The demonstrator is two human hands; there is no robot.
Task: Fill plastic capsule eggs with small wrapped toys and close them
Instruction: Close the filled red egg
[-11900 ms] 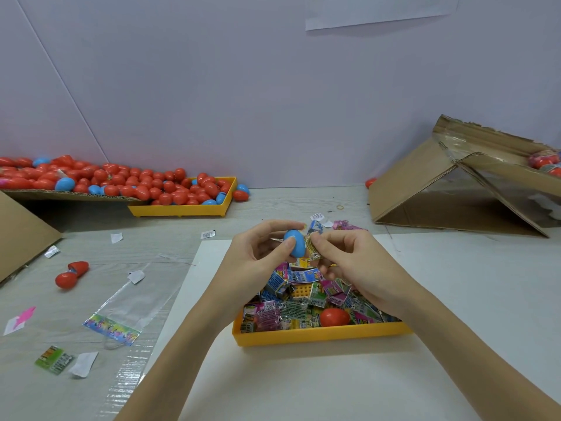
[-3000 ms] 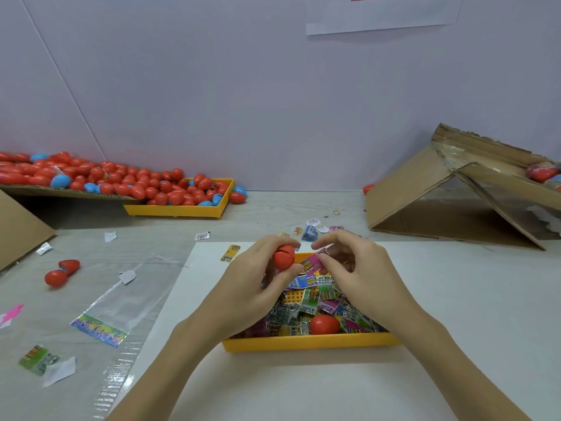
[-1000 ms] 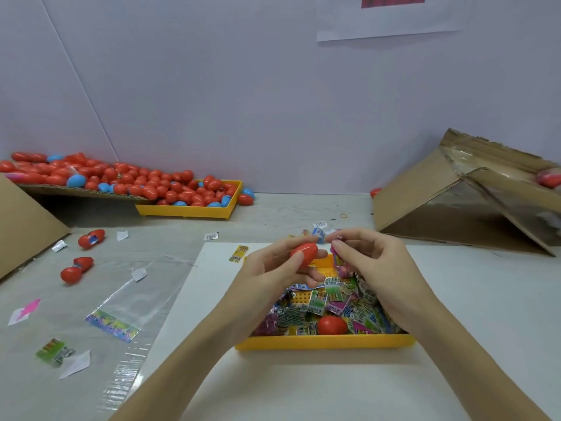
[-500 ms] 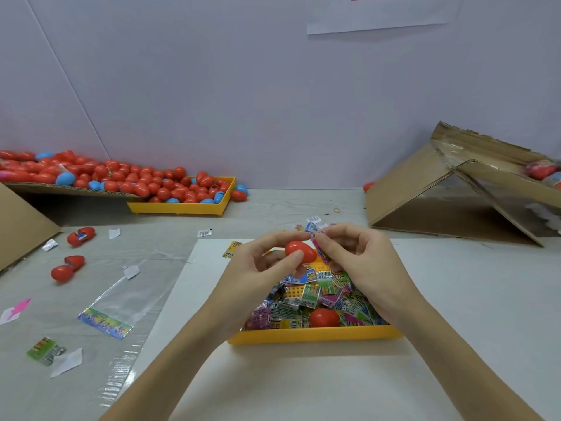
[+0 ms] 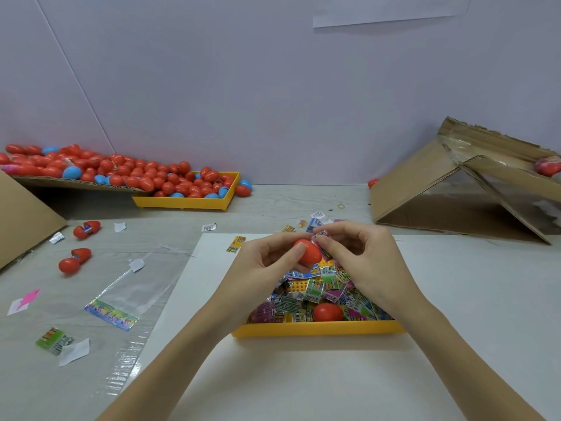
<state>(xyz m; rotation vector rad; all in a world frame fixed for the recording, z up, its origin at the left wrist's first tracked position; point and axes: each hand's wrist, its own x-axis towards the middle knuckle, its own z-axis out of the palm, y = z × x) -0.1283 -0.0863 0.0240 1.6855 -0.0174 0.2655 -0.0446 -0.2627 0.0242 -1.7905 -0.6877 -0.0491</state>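
My left hand (image 5: 263, 270) grips a red capsule egg (image 5: 310, 251) above a yellow tray (image 5: 318, 328) heaped with small wrapped toys (image 5: 315, 288). My right hand (image 5: 361, 259) pinches a pink wrapped toy (image 5: 321, 238) against the egg's right side. I cannot tell whether the egg is open there, since my fingers cover that side. Another red egg (image 5: 328, 312) lies in the tray near its front rim.
A second yellow tray (image 5: 182, 202) and a cardboard sheet at the back left hold several red and blue eggs. Two open red eggs (image 5: 86, 230) (image 5: 74, 260) lie on the left. A folded cardboard ramp (image 5: 455, 192) stands at the right. Plastic bag (image 5: 127, 296) and paper scraps litter the left.
The blue egg I held earlier is gone from my hands and a red egg has replaced it. A second open red egg now lies at the left. My right hand has brought a wrapped toy to the egg.
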